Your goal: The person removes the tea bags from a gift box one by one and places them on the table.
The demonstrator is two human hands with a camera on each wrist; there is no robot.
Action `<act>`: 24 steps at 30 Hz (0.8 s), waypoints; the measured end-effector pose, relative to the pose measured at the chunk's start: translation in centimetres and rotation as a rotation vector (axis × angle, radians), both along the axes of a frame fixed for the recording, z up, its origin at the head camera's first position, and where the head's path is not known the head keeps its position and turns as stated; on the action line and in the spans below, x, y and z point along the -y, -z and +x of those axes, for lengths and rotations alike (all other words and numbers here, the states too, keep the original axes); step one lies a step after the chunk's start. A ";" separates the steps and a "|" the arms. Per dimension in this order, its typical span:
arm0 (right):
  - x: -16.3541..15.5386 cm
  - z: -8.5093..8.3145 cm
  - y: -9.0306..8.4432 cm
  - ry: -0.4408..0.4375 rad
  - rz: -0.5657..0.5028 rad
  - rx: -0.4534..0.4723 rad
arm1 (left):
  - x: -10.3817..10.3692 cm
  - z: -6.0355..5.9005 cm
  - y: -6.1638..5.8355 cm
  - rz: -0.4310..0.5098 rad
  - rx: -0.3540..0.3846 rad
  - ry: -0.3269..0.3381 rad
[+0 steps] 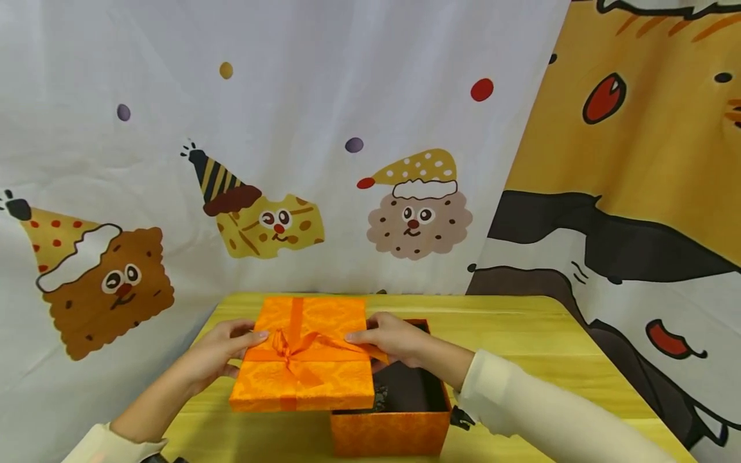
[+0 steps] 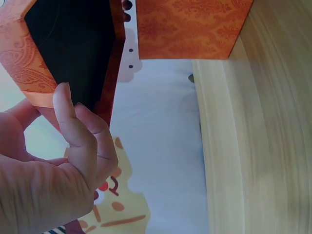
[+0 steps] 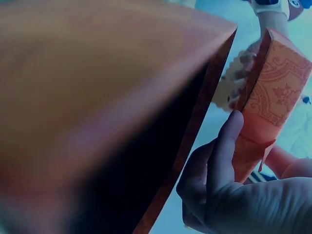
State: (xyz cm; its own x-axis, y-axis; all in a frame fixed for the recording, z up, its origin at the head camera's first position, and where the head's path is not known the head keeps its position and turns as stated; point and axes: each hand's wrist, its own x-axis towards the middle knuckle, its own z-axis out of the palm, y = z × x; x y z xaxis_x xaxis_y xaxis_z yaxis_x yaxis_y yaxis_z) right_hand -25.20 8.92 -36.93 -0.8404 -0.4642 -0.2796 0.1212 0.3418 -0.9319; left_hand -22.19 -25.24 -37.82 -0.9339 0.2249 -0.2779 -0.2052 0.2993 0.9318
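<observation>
An orange patterned box lid (image 1: 260, 379) with a ribbon bow (image 1: 289, 350) is held up between both hands. My left hand (image 1: 214, 354) grips its left edge, thumb on top and fingers beneath, as the left wrist view shows with the lid's dark inside (image 2: 73, 44). The right hand (image 1: 396, 337) pinches the opposite edge near the ribbon's end. Below and to the right stands the matching box (image 1: 390, 434), its top uncovered and its inside dark. The lid overlaps the box's left side in the head view. Some dark, lacy material (image 1: 379, 397) shows inside the box.
The box stands on a yellowish wooden table (image 1: 509, 334). A small black object (image 1: 462, 418) lies beside the box's right side, near the right sleeve (image 1: 521, 392). Behind the table hangs a white cloth (image 1: 324, 103) printed with cartoon figures.
</observation>
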 end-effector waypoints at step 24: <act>3.1 0.2 -2.8 -0.069 0.019 0.009 | 3.4 0.8 -1.7 -0.030 -0.009 0.024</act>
